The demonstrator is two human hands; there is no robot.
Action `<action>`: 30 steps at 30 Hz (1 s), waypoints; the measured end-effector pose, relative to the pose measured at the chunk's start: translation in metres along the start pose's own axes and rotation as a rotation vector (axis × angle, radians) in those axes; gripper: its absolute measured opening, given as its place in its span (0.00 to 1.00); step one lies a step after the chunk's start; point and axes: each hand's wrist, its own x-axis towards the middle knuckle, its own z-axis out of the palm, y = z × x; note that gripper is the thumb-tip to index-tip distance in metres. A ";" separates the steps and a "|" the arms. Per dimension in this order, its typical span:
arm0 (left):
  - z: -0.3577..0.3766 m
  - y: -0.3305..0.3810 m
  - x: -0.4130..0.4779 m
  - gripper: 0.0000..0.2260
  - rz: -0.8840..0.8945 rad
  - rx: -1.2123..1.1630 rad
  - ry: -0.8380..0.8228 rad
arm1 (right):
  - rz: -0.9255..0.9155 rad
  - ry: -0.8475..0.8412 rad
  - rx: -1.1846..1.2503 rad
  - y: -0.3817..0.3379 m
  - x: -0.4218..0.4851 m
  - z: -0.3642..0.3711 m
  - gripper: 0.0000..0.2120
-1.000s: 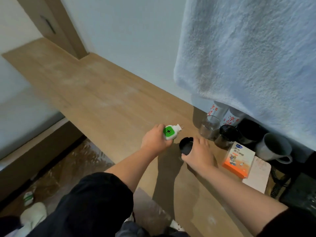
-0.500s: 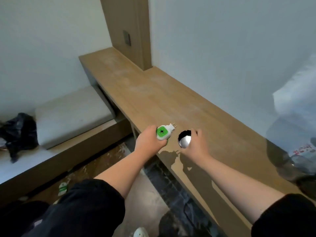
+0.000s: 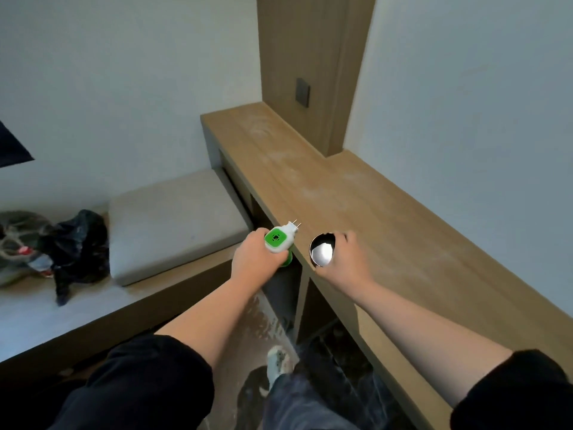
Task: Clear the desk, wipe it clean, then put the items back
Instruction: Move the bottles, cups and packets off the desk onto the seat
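Over the front edge of the desk (image 3: 387, 237), the right hand (image 3: 348, 263) is gripping a dark cup (image 3: 322, 254), whose shiny inside is showing only glare. Just left of it, the left hand (image 3: 252, 263) is clutching a green-and-white plug-in device (image 3: 278, 240). Both are being carried further along the desk than a moment ago. Fingers are hiding the cup's wall.

No words, numbers or brand names can be read anywhere in this scene. The white and green plastic plug-in device (image 3: 279, 241), gripped in the left hand (image 3: 252, 262), has a small dark square mark on its green face, too small to make out. The round dark cup (image 3: 322, 253) held in the right hand (image 3: 348, 265) shows only glare inside. At the far left, a small red patch (image 3: 22, 251) among the dark crumpled cloth (image 3: 77, 240) is blurred beyond reading.
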 end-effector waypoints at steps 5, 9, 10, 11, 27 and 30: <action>-0.015 -0.039 0.090 0.16 -0.076 0.015 0.012 | -0.035 -0.053 0.005 -0.047 0.098 0.039 0.32; -0.033 -0.072 0.172 0.19 -0.163 -0.016 0.017 | -0.079 -0.109 -0.022 -0.085 0.183 0.072 0.32; -0.037 -0.081 0.190 0.19 -0.182 -0.016 0.013 | -0.086 -0.122 -0.022 -0.095 0.202 0.081 0.31; -0.042 -0.090 0.206 0.19 -0.201 -0.016 0.007 | -0.091 -0.137 -0.024 -0.105 0.220 0.091 0.30; -0.113 -0.315 0.418 0.20 -0.489 -0.051 -0.033 | -0.061 -0.426 -0.106 -0.253 0.422 0.314 0.35; -0.119 -0.369 0.464 0.21 -0.509 -0.045 -0.088 | 0.030 -0.441 -0.109 -0.276 0.463 0.368 0.34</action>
